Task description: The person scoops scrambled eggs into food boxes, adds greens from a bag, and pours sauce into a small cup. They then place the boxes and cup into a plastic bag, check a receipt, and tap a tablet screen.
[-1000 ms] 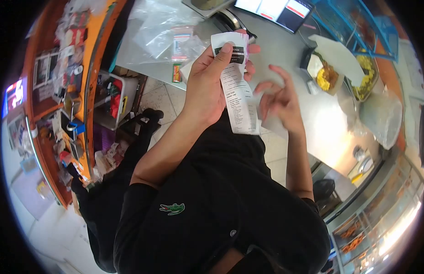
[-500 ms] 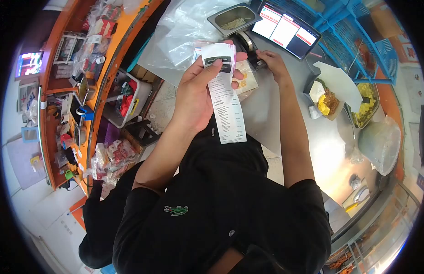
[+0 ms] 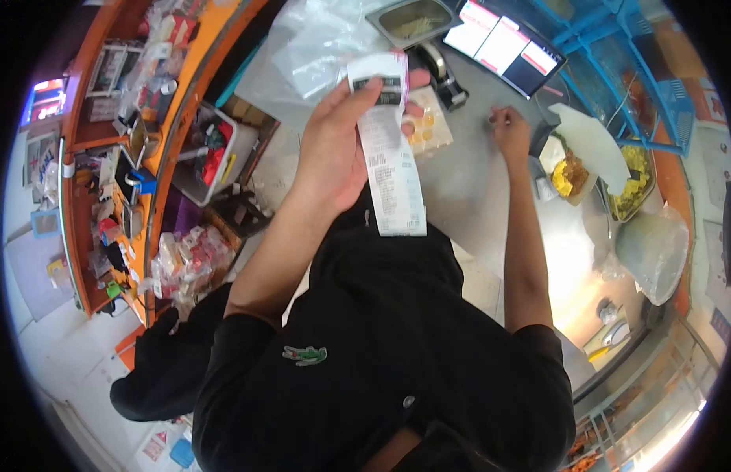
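A long printed receipt [image 3: 395, 173] hangs from my left hand [image 3: 332, 145], its top pinched under the thumb. My right hand [image 3: 509, 130] is over the metal counter [image 3: 468, 197], fingers curled; whether it holds anything small is hidden. Between the hands stands a black tape dispenser [image 3: 440, 75] with a roll, beside a flat pack with yellow round marks [image 3: 430, 122]. To the right of my right hand, an open paper box [image 3: 568, 169] holds rice and yellow and brown food.
A tablet [image 3: 503, 47] and a metal tray [image 3: 413, 22] stand at the back. Blue baskets [image 3: 617, 71] and a tray of yellow food [image 3: 635, 181] are at the right. Plastic bags [image 3: 314, 51] lie back left, above a bin [image 3: 224, 161]. Orange shelves [image 3: 165, 204] line the left.
My right hand has come away from the tape dispenser and moved right, towards the food box. My left hand still holds the receipt in nearly the same place.
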Tool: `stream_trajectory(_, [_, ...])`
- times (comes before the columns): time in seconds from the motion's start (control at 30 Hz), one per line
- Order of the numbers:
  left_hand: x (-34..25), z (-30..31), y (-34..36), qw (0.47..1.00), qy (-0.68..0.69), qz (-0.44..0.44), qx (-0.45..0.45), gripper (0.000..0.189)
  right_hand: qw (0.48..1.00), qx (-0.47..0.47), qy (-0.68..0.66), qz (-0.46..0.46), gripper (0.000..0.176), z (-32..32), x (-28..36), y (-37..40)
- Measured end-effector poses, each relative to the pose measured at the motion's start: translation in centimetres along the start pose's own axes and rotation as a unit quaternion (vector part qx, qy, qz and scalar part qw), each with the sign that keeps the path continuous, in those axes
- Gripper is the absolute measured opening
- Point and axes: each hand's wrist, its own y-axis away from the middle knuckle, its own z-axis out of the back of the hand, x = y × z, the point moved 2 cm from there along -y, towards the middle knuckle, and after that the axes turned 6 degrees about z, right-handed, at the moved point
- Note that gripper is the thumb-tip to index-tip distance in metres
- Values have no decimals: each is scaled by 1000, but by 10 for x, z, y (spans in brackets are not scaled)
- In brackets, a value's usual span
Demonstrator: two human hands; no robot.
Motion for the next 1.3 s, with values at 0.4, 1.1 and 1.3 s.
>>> stream_trajectory(0.4, [34,2,12,940,-318,79,99,29,899,242,-191,309,19,160,253,18])
stream_trajectory(1.1, [95,97,-18,552,-757,-275,-216,50,999,4,-43,-3,58,24,122,2])
stream_trajectory(1.3, [106,128,-27,682,-679,-226,-150,60,925,201,-259,-190,36,-23,81,-50])
